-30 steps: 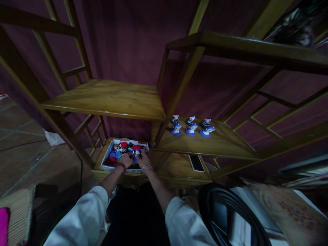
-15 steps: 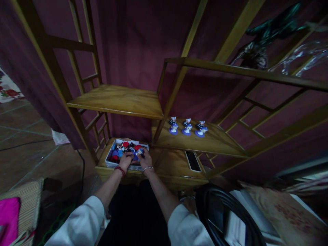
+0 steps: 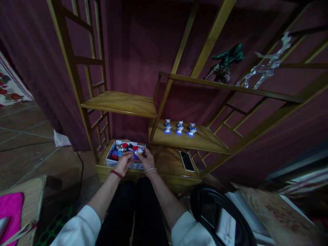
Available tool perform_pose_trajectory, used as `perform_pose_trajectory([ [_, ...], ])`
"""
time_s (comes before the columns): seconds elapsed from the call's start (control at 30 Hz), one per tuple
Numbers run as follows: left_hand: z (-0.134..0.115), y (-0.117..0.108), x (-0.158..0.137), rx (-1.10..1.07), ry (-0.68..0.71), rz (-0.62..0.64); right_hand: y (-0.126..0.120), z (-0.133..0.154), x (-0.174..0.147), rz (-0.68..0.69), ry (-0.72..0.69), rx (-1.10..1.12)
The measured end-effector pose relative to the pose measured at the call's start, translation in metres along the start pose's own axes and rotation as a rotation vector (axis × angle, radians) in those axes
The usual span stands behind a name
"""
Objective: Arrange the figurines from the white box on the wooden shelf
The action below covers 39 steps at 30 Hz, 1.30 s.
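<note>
Just above the front rim of a box, my right hand (image 3: 147, 160) grips a small blue-haired figurine (image 3: 139, 151) with a purple base. My left hand (image 3: 124, 163) is closed at the base of the same figurine, its fingertips partly hidden. The open cardboard box (image 3: 137, 166) sits on the low shelf, packed with red, blue and black figurines (image 3: 124, 147). Up to the right, on a higher shelf, stand two rows of little figurines: purple-based ones (image 3: 179, 130) in front and dark-based ones (image 3: 180, 123) behind.
A phone (image 3: 187, 161) lies on the low wooden shelf (image 3: 164, 160) right of the box. Higher right stand a green statue (image 3: 227, 63) and a clear deer ornament (image 3: 269, 66). A coiled black hose (image 3: 197, 205) rests at the lower right. A shelf board (image 3: 120, 102) overhangs the box.
My view has shifted, so more of the upper right shelf shows. Both hands stay at the box's front; the figurine between them appears slightly turned, its head pointing more to the right.
</note>
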<state>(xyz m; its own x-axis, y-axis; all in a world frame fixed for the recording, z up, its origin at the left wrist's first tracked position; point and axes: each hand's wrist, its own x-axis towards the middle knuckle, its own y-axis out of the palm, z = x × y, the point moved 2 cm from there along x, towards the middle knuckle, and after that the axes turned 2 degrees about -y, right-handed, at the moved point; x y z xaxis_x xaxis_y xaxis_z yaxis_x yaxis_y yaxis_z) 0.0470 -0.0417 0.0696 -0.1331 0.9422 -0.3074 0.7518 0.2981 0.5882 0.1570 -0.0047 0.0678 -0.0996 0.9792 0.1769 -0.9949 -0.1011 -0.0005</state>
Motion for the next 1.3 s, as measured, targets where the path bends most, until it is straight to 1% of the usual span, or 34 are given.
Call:
perform_pose_trajectory([
  [0.2, -0.007, 0.009, -0.024, -0.063, -0.014, 0.096, -0.006, 0.038, -0.017, -0.01, -0.001, 0.069],
  [0.47, -0.015, 0.015, -0.059, -0.211, -0.014, 0.105, -0.007, 0.073, -0.044, 0.041, -0.028, 0.161],
  [0.63, -0.02, 0.02, -0.078, -0.226, 0.028, 0.139, -0.008, 0.09, -0.054, 0.062, -0.049, 0.181],
  [0.9, -0.022, 0.03, -0.095, -0.206, 0.038, 0.156, -0.014, 0.105, -0.068, 0.105, -0.08, 0.195],
  [1.13, -0.019, 0.039, -0.111, -0.179, 0.022, 0.116, -0.023, 0.107, -0.077, 0.124, -0.088, 0.184],
  [1.3, -0.017, 0.044, -0.117, -0.191, 0.031, 0.136, -0.027, 0.108, -0.081, 0.131, -0.131, 0.157],
])
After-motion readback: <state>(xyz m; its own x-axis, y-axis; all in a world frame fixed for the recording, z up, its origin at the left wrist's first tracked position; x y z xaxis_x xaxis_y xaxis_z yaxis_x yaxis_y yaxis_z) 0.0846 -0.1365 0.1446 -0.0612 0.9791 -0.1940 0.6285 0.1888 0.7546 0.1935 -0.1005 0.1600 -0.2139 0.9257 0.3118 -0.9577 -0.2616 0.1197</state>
